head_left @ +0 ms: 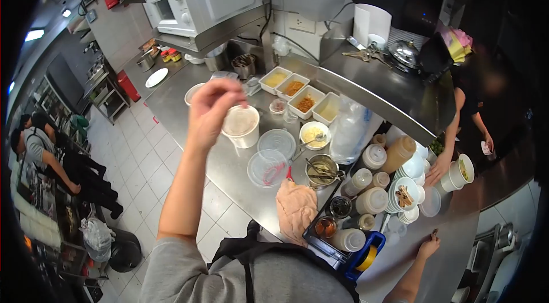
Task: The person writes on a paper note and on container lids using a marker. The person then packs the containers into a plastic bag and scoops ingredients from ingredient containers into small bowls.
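Observation:
My left hand (214,109) is raised over a white tub (245,141) with a pale, cloudy top. Its fingers are bent together in a pinch, and anything between them is too small to make out. Two clear plastic lids (269,168) lie beside the tub, with a red-handled utensil (290,174) close by. Far to the right, my right hand (427,247) is closed around a small brownish thing (435,233) low over the steel counter. A white bowl of yellowish shreds (314,135) with a spoon stands right of the lids.
White containers of toppings (294,86) line the back. A caddy of sauce bottles (372,200), stacked bowls (403,194) and a metal pot (322,169) fill the middle. A raised steel shelf (366,82) overhangs. Another person's hand (439,170) reaches toward paper cups (457,174).

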Motion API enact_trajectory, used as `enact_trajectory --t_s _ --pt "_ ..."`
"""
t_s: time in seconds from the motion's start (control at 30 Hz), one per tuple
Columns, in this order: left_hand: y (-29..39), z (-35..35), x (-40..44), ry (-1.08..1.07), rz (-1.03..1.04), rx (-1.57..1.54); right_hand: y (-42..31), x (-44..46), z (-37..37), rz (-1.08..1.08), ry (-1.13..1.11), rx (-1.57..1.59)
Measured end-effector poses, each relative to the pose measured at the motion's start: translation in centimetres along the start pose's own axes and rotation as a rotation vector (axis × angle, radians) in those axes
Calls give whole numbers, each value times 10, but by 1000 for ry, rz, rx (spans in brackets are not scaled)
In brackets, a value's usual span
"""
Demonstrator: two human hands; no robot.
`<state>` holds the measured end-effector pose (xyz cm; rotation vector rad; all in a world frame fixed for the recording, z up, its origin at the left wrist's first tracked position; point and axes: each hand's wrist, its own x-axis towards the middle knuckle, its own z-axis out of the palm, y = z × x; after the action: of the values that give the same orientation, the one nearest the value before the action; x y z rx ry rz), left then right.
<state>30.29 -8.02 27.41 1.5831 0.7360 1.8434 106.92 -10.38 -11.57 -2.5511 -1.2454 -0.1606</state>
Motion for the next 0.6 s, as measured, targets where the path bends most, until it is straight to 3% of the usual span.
enact_trajectory --t_s 0.03,0.13,0.23,0.33,0.43,0.53,0.6 --pt "2 -23 -17 124 -40 58 5 7 9 -46 -20 54" --pt "7 -83 -63 469 -95 156 -59 6 -31 14 298 669" --pt "10 -123 -95 636 -53 28 -161 -10 -98 -291 302 1192" --pt "-7 -156 -107 742 -88 -66 -235 -39 -136 -573 19 830" --pt "-34 -175 -106 795 -172 -87 -255 -40 -124 -596 -236 702" --pt "-57 -196 -96 790 -287 -82 -271 -49 -143 -743 -94 406" --pt "-77 -221 -87 797 -402 50 -279 -58 -156 -732 64 413"
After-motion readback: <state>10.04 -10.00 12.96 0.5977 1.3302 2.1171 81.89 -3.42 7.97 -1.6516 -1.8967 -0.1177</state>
